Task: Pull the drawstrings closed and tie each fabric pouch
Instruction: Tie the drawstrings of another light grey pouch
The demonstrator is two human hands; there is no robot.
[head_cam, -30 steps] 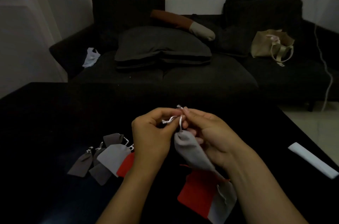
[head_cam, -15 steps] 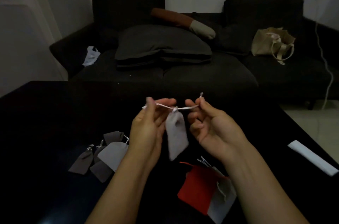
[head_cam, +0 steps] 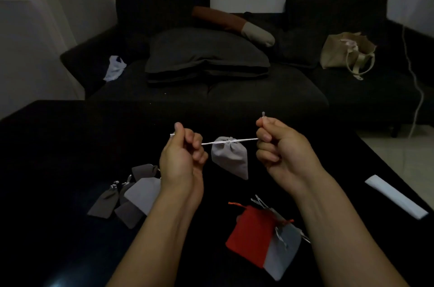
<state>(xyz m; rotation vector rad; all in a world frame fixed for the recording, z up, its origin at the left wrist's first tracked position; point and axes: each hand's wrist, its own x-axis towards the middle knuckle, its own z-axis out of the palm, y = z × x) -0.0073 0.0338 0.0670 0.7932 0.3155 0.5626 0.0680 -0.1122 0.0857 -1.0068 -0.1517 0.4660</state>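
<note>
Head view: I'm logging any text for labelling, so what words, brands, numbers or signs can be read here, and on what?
None can be read.
Grey pouch held up by its drawstring: plain fabric.
Red pouch on the table: plain.
White strip: blank.
Beige tote bag on the sofa: no print visible.

Grey pouch point(head_cam: 231, 157) cinched, hanging from taut drawstring point(head_cam: 244, 140)

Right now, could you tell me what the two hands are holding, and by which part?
The left hand and right hand each pinch one end of the white drawstring; the grey pouch hangs between them by its cinched neck.
</note>
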